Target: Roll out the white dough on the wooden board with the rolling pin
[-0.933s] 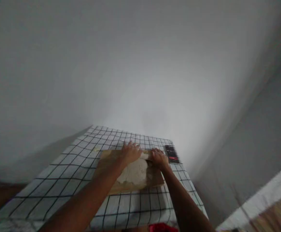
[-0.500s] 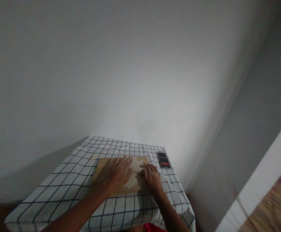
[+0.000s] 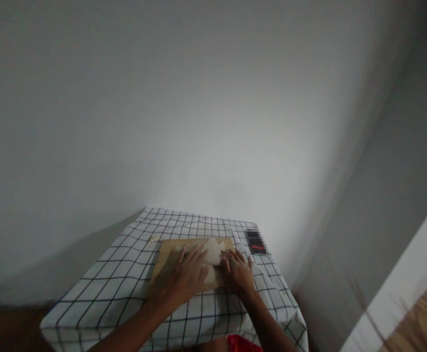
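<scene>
Mostly hidden under both hands: pale dough (image 3: 213, 252) on a wooden board (image 3: 166, 254), only its far edge showing past the fingertips. Left hand (image 3: 186, 278) flat, fingers spread; right hand (image 3: 238, 274) pressed beside it, fingers together. Beyond the right fingers, a blurred dark phone (image 3: 256, 241) on the checked tabletop (image 3: 125, 259).
</scene>
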Action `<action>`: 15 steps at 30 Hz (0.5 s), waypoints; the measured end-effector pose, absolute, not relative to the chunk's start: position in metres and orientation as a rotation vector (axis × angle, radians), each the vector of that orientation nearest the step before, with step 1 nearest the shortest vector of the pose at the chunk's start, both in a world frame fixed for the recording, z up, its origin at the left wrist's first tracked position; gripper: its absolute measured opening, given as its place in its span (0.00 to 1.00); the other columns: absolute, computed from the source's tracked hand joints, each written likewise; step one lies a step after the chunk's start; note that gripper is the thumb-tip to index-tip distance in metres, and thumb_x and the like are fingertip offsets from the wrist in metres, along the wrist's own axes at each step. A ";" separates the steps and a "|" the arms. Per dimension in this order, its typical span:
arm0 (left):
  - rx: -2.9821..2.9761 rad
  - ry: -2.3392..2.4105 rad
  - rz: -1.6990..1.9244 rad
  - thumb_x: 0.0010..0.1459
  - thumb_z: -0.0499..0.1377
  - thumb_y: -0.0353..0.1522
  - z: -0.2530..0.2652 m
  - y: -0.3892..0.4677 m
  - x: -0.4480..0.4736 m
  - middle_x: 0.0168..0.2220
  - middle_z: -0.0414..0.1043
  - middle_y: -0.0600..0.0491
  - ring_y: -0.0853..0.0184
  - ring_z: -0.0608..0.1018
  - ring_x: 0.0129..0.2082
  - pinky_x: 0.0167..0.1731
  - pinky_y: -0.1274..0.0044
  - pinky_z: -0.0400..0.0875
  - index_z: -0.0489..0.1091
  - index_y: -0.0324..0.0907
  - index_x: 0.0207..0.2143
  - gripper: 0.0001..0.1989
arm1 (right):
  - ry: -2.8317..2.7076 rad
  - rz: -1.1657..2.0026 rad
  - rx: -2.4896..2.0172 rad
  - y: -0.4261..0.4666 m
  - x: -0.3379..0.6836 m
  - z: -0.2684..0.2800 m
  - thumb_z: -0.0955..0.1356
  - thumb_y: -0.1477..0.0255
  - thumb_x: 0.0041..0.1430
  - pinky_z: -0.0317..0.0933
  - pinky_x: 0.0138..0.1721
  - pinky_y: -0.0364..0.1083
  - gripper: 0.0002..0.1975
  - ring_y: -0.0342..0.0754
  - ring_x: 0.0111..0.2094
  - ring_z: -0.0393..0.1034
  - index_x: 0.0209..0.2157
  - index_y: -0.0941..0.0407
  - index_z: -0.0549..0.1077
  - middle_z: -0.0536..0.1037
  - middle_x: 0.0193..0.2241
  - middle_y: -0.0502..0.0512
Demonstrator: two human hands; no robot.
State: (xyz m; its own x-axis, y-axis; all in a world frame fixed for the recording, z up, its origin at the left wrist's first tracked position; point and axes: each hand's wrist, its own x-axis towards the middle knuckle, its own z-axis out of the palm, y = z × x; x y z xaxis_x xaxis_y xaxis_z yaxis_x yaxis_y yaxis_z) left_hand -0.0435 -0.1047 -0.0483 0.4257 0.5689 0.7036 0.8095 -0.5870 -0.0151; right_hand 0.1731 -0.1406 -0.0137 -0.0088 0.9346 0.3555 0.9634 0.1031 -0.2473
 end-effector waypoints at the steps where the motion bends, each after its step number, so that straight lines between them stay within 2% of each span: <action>1: -2.344 -1.209 -0.941 0.72 0.50 0.37 -0.044 -0.101 -0.041 0.65 0.72 0.44 0.52 0.71 0.66 0.69 0.50 0.55 0.72 0.42 0.62 0.22 | -1.969 -0.118 -1.867 -0.136 0.174 -0.012 0.55 0.60 0.78 0.41 0.70 0.72 0.21 0.56 0.72 0.54 0.62 0.43 0.72 0.68 0.68 0.53; 5: -2.421 -1.269 -0.847 0.72 0.49 0.35 -0.024 -0.079 -0.033 0.61 0.75 0.44 0.53 0.74 0.63 0.68 0.51 0.57 0.74 0.44 0.58 0.20 | -1.956 -0.242 -1.944 -0.112 0.174 -0.002 0.56 0.61 0.77 0.44 0.69 0.70 0.21 0.59 0.70 0.57 0.61 0.46 0.73 0.68 0.68 0.56; 9: -2.470 -1.374 -0.720 0.73 0.47 0.37 -0.011 -0.047 -0.022 0.60 0.76 0.42 0.51 0.74 0.62 0.68 0.48 0.54 0.75 0.44 0.57 0.20 | -1.891 -0.302 -2.016 -0.082 0.176 0.006 0.55 0.66 0.77 0.60 0.61 0.59 0.21 0.56 0.58 0.72 0.49 0.53 0.78 0.80 0.54 0.60; 12: -2.475 -1.450 -0.670 0.74 0.46 0.39 -0.004 -0.019 -0.009 0.63 0.73 0.42 0.49 0.69 0.67 0.69 0.46 0.49 0.75 0.44 0.58 0.22 | -1.873 -0.275 -2.120 -0.058 0.184 0.008 0.55 0.68 0.76 0.65 0.52 0.51 0.20 0.54 0.52 0.75 0.46 0.54 0.78 0.81 0.48 0.61; 15: -2.491 -1.657 -0.584 0.73 0.46 0.44 0.004 0.007 0.001 0.69 0.66 0.44 0.46 0.60 0.72 0.69 0.43 0.45 0.71 0.46 0.64 0.26 | -1.925 -0.247 -2.178 -0.036 0.194 0.012 0.56 0.68 0.76 0.66 0.52 0.50 0.19 0.54 0.54 0.74 0.50 0.54 0.76 0.80 0.51 0.62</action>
State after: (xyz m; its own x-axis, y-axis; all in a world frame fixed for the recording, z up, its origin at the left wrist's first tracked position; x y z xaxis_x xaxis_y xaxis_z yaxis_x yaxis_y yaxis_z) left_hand 0.0012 0.0074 0.0043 0.3369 0.8687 0.3630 0.9043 -0.4060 0.1322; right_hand 0.1942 -0.0355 0.0119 0.1260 0.9542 0.2715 0.9918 -0.1151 -0.0555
